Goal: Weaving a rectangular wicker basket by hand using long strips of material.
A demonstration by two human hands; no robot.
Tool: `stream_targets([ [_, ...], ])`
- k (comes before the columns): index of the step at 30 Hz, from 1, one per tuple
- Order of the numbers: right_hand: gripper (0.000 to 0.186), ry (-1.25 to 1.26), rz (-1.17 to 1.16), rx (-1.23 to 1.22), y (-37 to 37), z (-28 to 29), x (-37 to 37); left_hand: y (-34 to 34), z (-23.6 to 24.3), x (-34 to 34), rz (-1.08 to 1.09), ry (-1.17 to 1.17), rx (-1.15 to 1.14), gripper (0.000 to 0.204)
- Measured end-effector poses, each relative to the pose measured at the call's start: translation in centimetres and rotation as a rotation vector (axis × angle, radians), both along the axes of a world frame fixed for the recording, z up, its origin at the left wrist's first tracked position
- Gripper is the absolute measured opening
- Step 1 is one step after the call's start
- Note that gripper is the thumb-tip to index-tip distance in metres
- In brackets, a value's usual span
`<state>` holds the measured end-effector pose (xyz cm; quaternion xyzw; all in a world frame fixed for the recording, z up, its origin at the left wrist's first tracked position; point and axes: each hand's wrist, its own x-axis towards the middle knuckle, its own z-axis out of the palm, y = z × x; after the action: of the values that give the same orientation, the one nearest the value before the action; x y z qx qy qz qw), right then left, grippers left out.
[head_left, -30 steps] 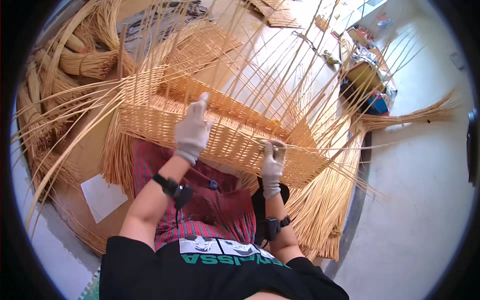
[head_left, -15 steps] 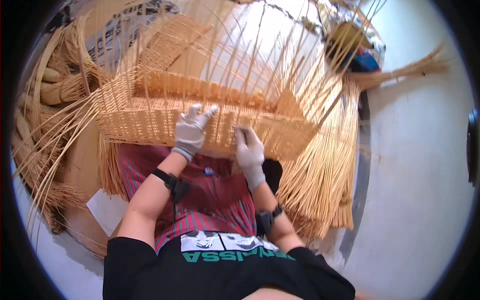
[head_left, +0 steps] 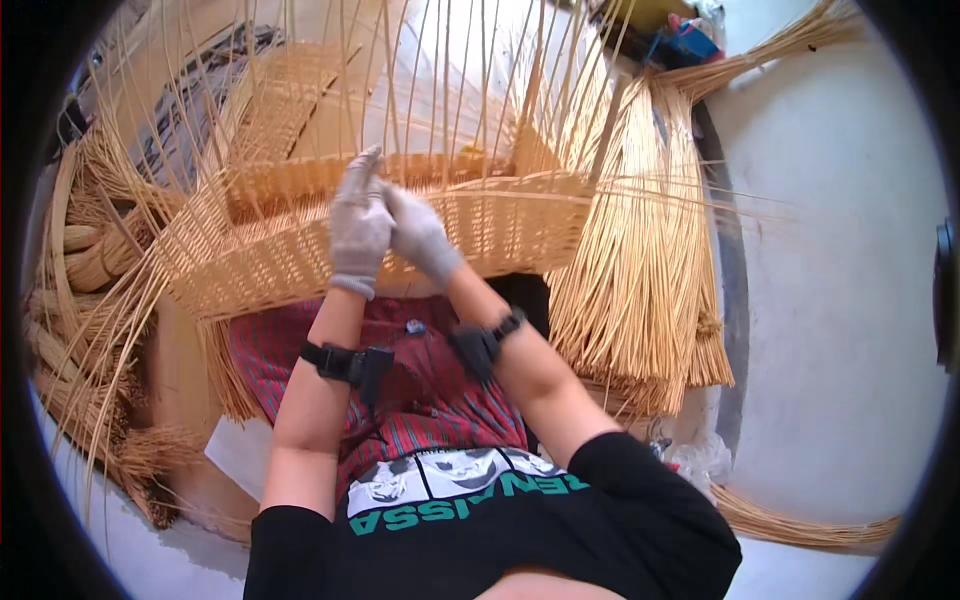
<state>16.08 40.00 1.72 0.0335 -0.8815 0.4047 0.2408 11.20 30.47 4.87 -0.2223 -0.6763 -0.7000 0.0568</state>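
Around the middle of the view, a long tan basket of woven wicker (head_left: pixel 510 225) stretches from just past nine o'clock to between one and two, its near wall bordering a red plaid cloth (head_left: pixel 440 385) spread over the lap toward seven o'clock. Thin upright tan stakes (head_left: pixel 446 95) rise from the basket in a loose fence toward twelve o'clock, standing around and beyond the hands, while long pale loose strands fan out past its nine-o'clock end. A flat woven wicker panel (head_left: pixel 285 100) lies between ten and eleven o'clock, brown bound wicker bundles (head_left: pixel 95 270) crowd nine o'clock, and a white paper sheet (head_left: pixel 238 455) sits at eight. A thick sheaf of straight straw-coloured rods (head_left: pixel 630 290) fills three o'clock, just beside the basket; a crumpled clear plastic bag (head_left: pixel 702 455) is at four, and a blue container (head_left: pixel 690 40) at one. The white-gloved left hand (head_left: pixel 360 225) points its fingers toward twelve, close together, fingertips over the rim. The white-gloved right hand (head_left: pixel 420 230) reaches toward eleven, its forearm slanting inward, its fingers narrow and overlapping the left hand in view; whether either hand pinches a strand cannot be told.
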Motion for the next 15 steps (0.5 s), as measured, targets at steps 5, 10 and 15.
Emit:
stream_targets([
  [5,0.032,0.239,-0.628,-0.928,5.7,0.8,6.3,2.9,-0.9,-2.8,-0.372,-0.665,-0.665,0.033],
  [10,0.052,0.109,-0.251,-0.077,9.0,7.5,-5.7,3.4,-3.6,-3.2,-0.187,-0.109,-0.634,0.035],
  [15,0.044,0.330,-0.123,-0.788,11.5,4.7,-2.5,4.3,-3.0,-2.2,-0.135,-0.457,-0.531,0.029],
])
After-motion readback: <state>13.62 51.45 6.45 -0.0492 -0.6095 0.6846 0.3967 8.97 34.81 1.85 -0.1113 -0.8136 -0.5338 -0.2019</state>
